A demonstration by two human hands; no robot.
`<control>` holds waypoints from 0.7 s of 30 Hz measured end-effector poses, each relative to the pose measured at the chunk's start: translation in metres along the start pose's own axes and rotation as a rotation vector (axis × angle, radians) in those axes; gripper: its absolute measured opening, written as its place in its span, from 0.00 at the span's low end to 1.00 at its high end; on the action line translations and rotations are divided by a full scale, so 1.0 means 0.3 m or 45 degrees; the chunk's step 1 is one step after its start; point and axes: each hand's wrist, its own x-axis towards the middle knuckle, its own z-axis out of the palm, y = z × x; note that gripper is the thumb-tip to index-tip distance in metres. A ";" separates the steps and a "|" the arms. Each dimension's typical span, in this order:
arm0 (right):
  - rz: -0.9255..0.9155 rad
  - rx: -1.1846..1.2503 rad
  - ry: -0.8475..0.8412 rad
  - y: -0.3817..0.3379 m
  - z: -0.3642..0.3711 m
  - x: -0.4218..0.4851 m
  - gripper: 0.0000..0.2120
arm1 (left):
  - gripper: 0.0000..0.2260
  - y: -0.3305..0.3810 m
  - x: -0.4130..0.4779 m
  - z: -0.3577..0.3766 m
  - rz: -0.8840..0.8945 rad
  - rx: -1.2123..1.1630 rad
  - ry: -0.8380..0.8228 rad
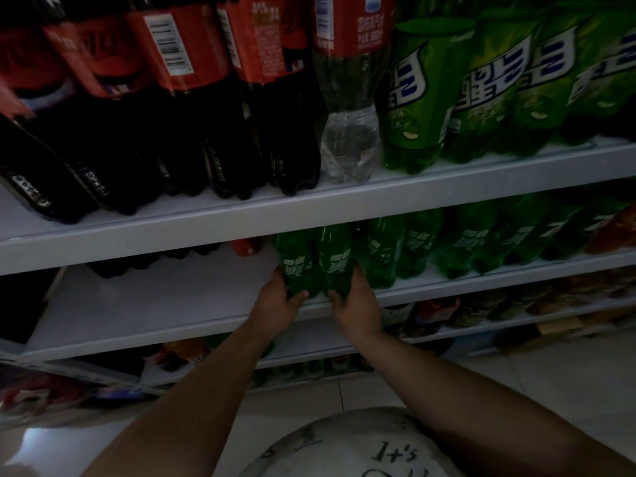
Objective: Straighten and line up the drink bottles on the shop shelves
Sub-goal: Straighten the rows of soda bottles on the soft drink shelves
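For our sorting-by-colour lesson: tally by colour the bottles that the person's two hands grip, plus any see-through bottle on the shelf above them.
Green bottles: 2, the left green bottle in the left hand and the right green bottle in the right hand
Clear bottles: 1, the clear bottle on the upper shelf
Total: 3

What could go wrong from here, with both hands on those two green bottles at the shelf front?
1. The left hand grips the left green bottle and the right hand the right green bottle, both low and near the shelf lip. A slip could tip either bottle off the front.
2. The right hand is close beside the neighbouring green bottle, so a sideways shift may knock that row.
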 end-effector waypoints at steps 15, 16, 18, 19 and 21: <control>0.079 -0.099 0.039 0.004 -0.036 0.003 0.32 | 0.29 0.044 0.000 0.041 -0.071 -0.078 -0.011; 0.087 -0.107 0.020 0.001 -0.049 0.004 0.31 | 0.30 0.048 -0.001 0.047 -0.068 -0.078 -0.001; 0.062 -0.125 -0.006 -0.007 -0.079 -0.002 0.30 | 0.29 0.055 -0.005 0.056 -0.065 -0.086 0.019; 0.026 -0.131 -0.004 -0.007 -0.097 -0.011 0.29 | 0.29 0.057 -0.008 0.059 -0.070 -0.095 0.026; -0.052 -0.143 0.074 0.001 -0.143 -0.036 0.25 | 0.29 0.060 -0.010 0.063 -0.078 -0.119 0.036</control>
